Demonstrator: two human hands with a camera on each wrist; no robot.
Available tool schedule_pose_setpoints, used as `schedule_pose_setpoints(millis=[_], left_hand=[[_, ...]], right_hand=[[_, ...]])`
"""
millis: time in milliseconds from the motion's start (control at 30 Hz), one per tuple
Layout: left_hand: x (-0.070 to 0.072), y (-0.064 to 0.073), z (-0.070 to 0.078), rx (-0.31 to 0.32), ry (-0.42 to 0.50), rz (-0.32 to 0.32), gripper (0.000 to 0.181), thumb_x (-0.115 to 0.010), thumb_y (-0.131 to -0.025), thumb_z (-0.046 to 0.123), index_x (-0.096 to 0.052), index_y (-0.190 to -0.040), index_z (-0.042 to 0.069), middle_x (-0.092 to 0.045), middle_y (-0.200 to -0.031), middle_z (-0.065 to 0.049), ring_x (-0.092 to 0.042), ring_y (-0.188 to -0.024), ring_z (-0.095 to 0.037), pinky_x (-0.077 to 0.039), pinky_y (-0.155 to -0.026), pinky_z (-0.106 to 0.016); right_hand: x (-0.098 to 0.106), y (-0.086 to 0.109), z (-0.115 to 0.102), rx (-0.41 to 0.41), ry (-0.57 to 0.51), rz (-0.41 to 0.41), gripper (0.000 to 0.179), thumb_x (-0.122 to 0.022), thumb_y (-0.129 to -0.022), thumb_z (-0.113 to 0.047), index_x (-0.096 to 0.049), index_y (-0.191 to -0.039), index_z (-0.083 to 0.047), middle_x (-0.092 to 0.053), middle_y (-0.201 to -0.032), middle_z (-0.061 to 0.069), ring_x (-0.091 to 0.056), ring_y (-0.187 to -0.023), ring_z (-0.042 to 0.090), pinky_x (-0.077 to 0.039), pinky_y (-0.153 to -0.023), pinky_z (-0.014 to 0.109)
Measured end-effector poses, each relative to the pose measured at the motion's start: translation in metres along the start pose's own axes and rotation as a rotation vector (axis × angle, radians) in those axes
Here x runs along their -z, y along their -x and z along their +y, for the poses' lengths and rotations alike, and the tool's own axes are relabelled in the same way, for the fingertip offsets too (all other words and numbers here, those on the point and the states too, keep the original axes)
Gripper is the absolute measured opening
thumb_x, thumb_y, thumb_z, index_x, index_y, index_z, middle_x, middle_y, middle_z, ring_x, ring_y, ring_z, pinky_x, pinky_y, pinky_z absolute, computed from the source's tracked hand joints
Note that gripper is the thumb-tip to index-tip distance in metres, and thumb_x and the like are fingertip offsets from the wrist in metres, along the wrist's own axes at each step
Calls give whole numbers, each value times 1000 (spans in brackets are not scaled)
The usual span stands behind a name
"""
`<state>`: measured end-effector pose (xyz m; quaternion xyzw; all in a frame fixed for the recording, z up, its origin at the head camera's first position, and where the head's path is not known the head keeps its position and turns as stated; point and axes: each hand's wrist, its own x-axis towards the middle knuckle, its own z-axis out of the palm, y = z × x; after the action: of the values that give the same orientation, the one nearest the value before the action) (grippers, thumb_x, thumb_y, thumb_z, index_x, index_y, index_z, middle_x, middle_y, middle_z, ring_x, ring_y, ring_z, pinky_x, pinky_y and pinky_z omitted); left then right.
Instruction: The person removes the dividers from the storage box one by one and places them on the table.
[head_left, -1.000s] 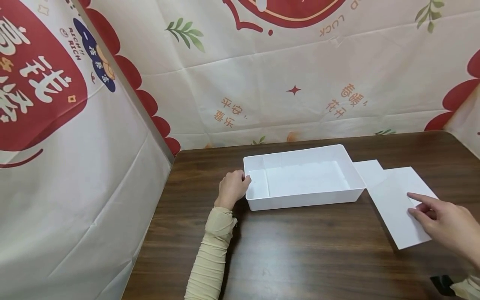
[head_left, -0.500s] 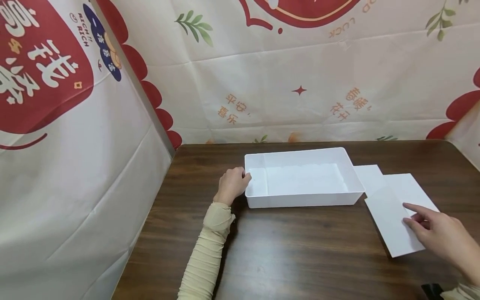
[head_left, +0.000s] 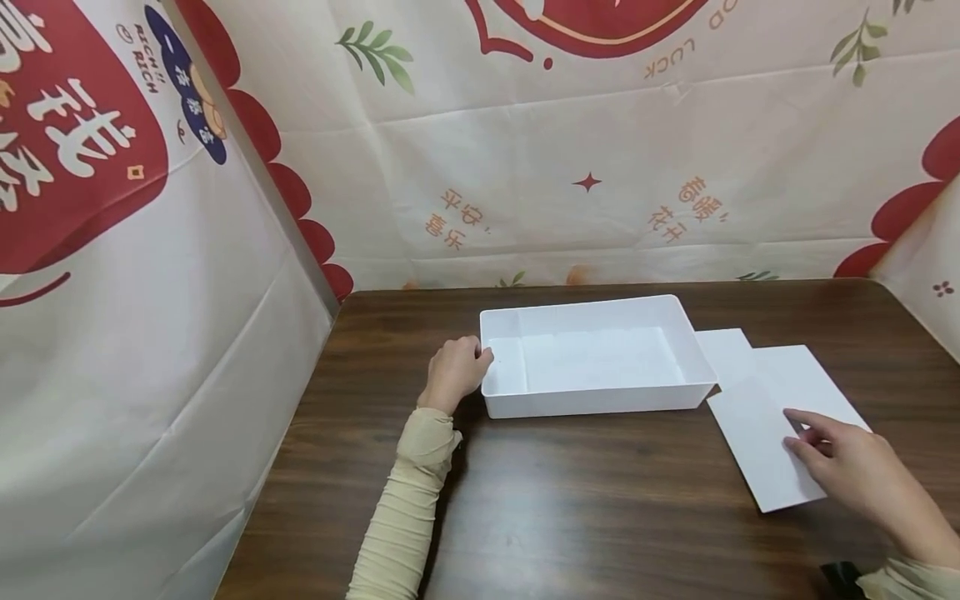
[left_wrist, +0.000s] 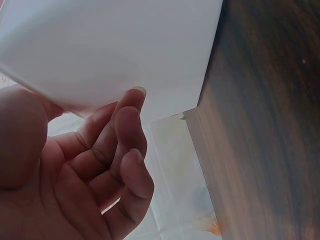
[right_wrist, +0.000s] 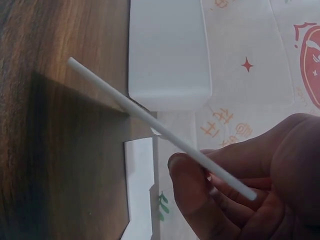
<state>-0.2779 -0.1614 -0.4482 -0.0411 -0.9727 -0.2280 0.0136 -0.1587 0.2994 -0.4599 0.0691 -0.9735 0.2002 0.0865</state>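
Observation:
A shallow white tray [head_left: 600, 402] stands on the brown table. My left hand [head_left: 455, 371] grips its left end wall, with the thumb over the rim. In the left wrist view the fingers [left_wrist: 132, 120] curl against the outside of the tray wall [left_wrist: 150, 50]. My right hand [head_left: 862, 462] pinches a flat white board [head_left: 757, 450] between thumb and fingers, to the right of the tray. Seen edge-on in the right wrist view, this thin, stiff board [right_wrist: 150, 120] is tilted and held above the table.
Two more white boards lie right of the tray: a larger one [head_left: 810, 375] partly behind the held board, and one [head_left: 723, 354] beside the tray's right end. Printed cloth [head_left: 525, 150] hangs behind the table [head_left: 600, 500] and along its left side.
My right hand has moved a little left and towards me with the board, uncovering more of the board behind it. The left hand keeps its grip on the tray.

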Motion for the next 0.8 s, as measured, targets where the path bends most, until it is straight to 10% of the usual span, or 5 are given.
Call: schedule_pose_setpoints(millis=[800], left_hand=[[-14, 6, 3, 45, 32, 14, 33, -54, -97, 30, -55, -68, 13, -53, -64, -1, -52, -62, -19, -39, -57, -34]], right_hand=[[0, -5, 15, 88, 80, 6, 25, -79, -73, 0, -67, -94, 8, -51, -66, -7, -35, -60, -1, -32, -55, 27]])
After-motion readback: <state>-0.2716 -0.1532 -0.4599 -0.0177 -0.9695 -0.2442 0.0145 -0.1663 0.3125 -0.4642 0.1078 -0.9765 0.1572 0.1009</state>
